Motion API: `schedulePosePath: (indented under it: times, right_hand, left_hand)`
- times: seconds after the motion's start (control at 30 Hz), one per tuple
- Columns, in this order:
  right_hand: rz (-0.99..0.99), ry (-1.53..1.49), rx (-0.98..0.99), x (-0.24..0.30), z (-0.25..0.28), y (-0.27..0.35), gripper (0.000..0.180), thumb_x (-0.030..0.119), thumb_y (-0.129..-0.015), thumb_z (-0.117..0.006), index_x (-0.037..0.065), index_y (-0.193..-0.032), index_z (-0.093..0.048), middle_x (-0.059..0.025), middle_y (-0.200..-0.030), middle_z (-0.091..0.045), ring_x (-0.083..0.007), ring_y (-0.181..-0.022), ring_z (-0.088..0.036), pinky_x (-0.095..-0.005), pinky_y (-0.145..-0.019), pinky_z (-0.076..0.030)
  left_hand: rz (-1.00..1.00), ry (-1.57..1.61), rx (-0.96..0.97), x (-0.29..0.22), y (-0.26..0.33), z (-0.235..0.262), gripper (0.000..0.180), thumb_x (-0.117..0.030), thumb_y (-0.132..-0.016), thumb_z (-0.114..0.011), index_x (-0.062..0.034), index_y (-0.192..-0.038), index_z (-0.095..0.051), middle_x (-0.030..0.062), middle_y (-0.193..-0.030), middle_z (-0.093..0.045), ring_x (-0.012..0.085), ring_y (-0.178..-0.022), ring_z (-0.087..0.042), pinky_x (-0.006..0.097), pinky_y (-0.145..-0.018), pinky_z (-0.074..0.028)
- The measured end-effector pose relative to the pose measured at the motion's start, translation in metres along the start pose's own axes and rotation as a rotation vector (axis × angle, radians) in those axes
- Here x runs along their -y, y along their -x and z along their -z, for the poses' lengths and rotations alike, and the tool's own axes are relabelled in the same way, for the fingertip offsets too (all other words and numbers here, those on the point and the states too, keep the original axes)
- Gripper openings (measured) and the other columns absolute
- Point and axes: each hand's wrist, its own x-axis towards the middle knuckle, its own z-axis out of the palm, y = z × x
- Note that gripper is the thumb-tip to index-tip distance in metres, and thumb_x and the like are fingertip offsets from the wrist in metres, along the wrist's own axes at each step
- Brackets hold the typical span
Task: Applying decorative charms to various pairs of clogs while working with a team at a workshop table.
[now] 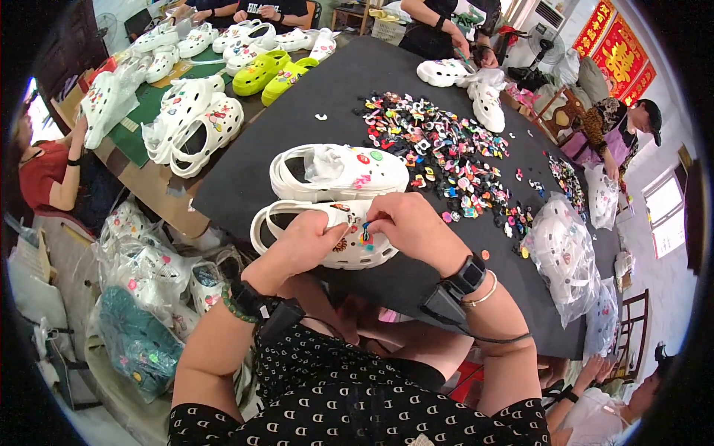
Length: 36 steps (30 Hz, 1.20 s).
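A white foam clog (pixel 349 258) with several colorful charms on its upper lies on the black table close to me. My left hand (pixel 306 239) grips this clog near its heel opening, fingers partly hidden. Over the toe, my right hand (pixel 420 232) pinches a small blue-green shoe charm (pixel 367 236) against the holed upper. How far the charm sits in a hole cannot be made out. Just beyond lies a second white clog (pixel 349 172), with crumpled clear plastic in its opening and a few charms on the toe.
A wide heap of loose charms (pixel 446 152) spreads to the far right. Bagged white clogs (pixel 561 256) lie at the right edge. Lime clogs (pixel 262 72) and more white pairs stand on the left table. Co-workers sit around, and bagged clogs (pixel 137 267) fill the lower left.
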Motion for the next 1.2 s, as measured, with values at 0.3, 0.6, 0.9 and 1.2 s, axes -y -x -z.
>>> schedulePosePath:
  times: [0.3, 0.6, 0.9, 1.2]
  right_hand:
    - [-0.221, -0.091, -0.056, 0.007, -0.008, 0.000, 0.012, 0.011, -0.076, -0.073, 0.002, -0.081, -0.067, -0.0152, -0.076, -0.066, -0.0326, -0.075, -0.066, -0.0417, -0.070, -0.051]
    - [-0.020, 0.265, -0.071, -0.006, -0.011, -0.012, 0.036, 0.014, -0.068, -0.083, 0.007, -0.097, -0.062, -0.0152, -0.118, -0.052, -0.0378, -0.099, -0.058, -0.0429, -0.088, -0.049]
    - [-0.226, 0.062, 0.204, 0.007, 0.002, -0.030, 0.073, 0.003, -0.063, -0.086, 0.008, -0.121, -0.043, -0.0203, -0.124, -0.041, -0.0422, -0.107, -0.058, -0.0429, -0.093, -0.051]
    - [-0.205, 0.188, 0.111, 0.011, -0.017, -0.033, 0.069, -0.002, -0.062, -0.079, 0.007, -0.121, -0.045, -0.0241, -0.120, -0.042, -0.0475, -0.103, -0.057, -0.0501, -0.087, -0.054]
  left_hand:
    - [0.022, -0.012, 0.035, -0.011, -0.002, 0.006, 0.033, -0.028, -0.092, -0.062, 0.0041, -0.087, -0.066, 0.0213, -0.078, -0.066, 0.0341, -0.072, -0.064, 0.042, -0.067, -0.048]
    - [0.085, -0.050, 0.078, -0.016, 0.001, 0.009, 0.030, -0.025, -0.093, -0.062, 0.0039, -0.091, -0.066, 0.0164, -0.073, -0.064, 0.0246, -0.064, -0.058, 0.038, -0.063, -0.046]
    - [0.001, 0.154, 0.106, -0.017, 0.013, 0.003, 0.018, -0.014, -0.093, -0.060, 0.0026, -0.096, -0.067, 0.0136, -0.072, -0.063, 0.0220, -0.061, -0.054, 0.035, -0.061, -0.046]
    - [-0.190, 0.071, 0.020, -0.012, 0.015, 0.002, 0.022, -0.010, -0.090, -0.061, 0.0015, -0.107, -0.066, 0.0173, -0.084, -0.066, 0.0282, -0.069, -0.061, 0.037, -0.068, -0.050]
